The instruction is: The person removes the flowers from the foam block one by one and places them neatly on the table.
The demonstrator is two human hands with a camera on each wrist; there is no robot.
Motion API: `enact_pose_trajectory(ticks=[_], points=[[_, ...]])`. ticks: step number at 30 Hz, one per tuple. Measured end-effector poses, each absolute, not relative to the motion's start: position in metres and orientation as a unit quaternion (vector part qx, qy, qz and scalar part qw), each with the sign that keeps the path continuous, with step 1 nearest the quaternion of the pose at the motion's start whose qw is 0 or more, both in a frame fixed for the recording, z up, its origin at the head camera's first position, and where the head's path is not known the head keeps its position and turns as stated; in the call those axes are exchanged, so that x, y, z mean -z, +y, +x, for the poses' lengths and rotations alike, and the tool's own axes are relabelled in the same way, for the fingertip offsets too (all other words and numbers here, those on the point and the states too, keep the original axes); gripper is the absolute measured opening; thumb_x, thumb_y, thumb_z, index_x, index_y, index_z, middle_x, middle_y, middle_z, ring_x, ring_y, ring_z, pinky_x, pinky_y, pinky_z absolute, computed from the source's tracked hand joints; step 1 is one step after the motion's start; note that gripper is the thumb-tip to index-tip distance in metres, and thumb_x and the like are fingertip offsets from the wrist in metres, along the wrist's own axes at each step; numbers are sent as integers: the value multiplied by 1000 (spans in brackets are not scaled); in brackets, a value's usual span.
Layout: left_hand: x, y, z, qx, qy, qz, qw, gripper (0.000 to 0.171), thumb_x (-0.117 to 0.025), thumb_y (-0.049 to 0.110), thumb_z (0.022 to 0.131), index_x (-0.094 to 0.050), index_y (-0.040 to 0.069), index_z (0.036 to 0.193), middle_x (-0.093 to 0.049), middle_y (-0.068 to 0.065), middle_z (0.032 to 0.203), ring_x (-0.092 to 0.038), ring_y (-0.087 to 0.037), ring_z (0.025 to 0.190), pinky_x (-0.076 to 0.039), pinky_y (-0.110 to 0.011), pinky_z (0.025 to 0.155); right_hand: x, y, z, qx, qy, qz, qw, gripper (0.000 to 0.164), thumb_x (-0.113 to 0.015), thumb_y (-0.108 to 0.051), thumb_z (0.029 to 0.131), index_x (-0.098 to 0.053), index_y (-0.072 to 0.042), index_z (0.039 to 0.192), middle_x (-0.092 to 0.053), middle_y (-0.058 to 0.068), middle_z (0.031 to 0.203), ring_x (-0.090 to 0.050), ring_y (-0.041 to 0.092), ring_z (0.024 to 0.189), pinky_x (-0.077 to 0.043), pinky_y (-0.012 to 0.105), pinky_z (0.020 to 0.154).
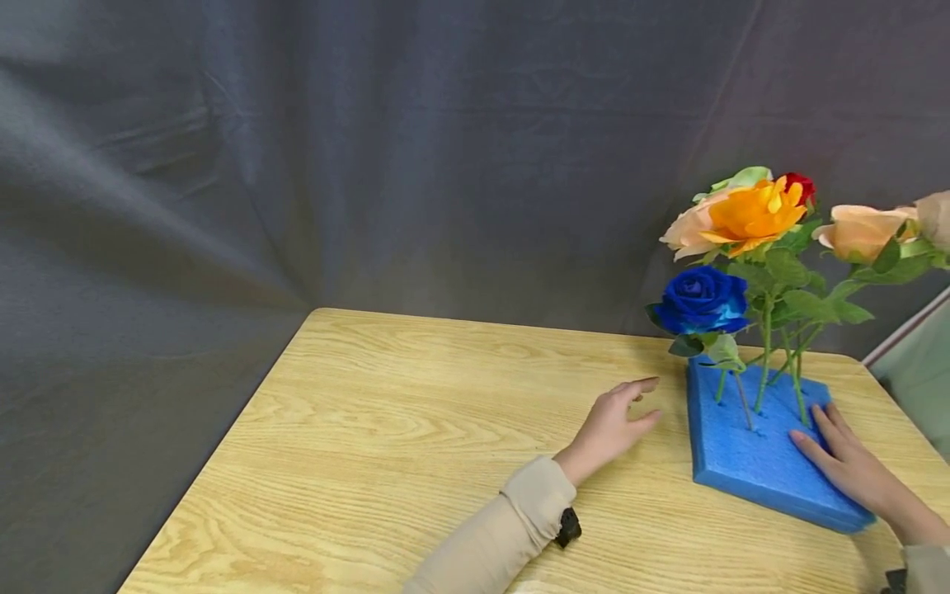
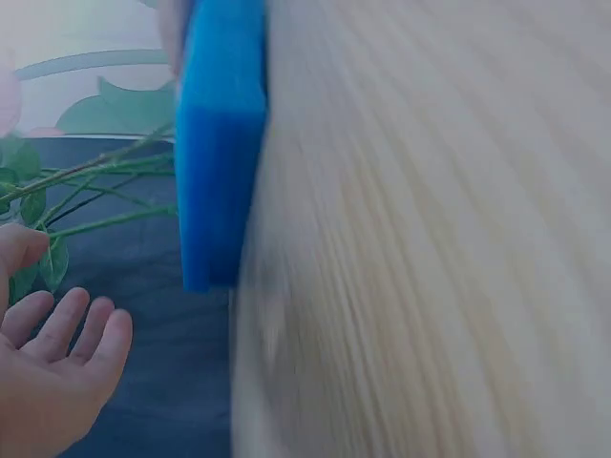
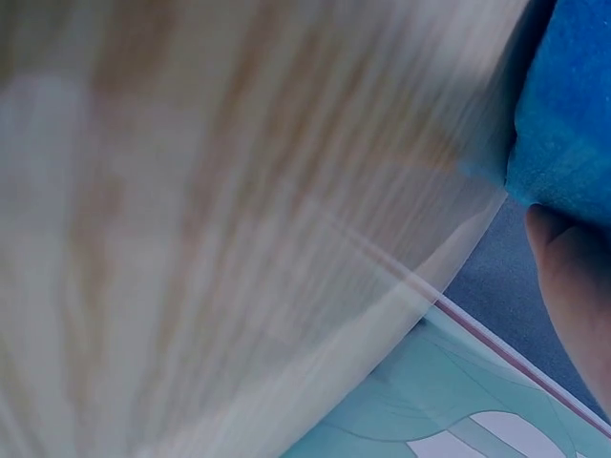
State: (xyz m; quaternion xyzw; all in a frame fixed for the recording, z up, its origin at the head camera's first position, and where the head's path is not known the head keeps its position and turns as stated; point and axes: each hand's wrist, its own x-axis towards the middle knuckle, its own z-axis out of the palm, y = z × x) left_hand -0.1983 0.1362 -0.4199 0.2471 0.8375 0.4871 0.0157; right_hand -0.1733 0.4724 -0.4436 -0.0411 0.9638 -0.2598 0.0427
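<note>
A thick blue foam block (image 1: 772, 470) lies on the right part of the table, with several artificial flowers standing in its top by green stems. My right hand (image 1: 853, 470) rests on the block's right side, thumb and fingers spread over the top near the edge. To the left of the block, my left hand (image 1: 612, 425) hovers above the wood with thumb and fingers apart, holding nothing. Nearest to it is a blue rose (image 1: 701, 301), which leans over the block's left edge. Also in the block are an orange flower (image 1: 753, 216) and a peach rose (image 1: 864, 231).
The wooden table (image 1: 371, 412) has rounded far corners, and a dark grey curtain (image 1: 460, 165) hangs behind it. At the far right, a pale green patterned panel (image 1: 920, 379) stands beside the table. Another pale bloom (image 1: 937, 219) reaches the right frame edge.
</note>
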Motion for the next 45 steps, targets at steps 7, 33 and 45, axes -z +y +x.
enact_pose_trajectory(ticks=[7, 33, 45], points=[[420, 151, -199, -655, 726, 182, 106, 44, -64, 12, 92, -55, 15, 134, -62, -11, 129, -64, -10, 108, -49, -10, 79, 446, 473, -173, 264, 963, -39, 47, 78, -26, -40, 105, 16, 14, 141, 27, 41, 141, 26, 57, 131, 7, 77, 102], [428, 152, -215, -707, 683, 138, 119, 48, -62, 7, 92, -50, 7, 138, -60, -14, 131, -62, -22, 116, -51, -16, 86, 438, 420, -199, 300, 948, -89, 64, 80, -36, -37, 104, 12, 14, 144, 26, 40, 144, 18, 61, 132, -1, 79, 101], [420, 165, -212, -728, 665, 103, 129, 48, -61, 4, 92, -51, 11, 138, -58, -11, 133, -59, -20, 119, -51, -19, 92, 445, 424, -201, 255, 959, -117, 46, 73, -29, -34, 104, 5, 17, 144, 16, 43, 146, 22, 58, 135, 10, 74, 107]])
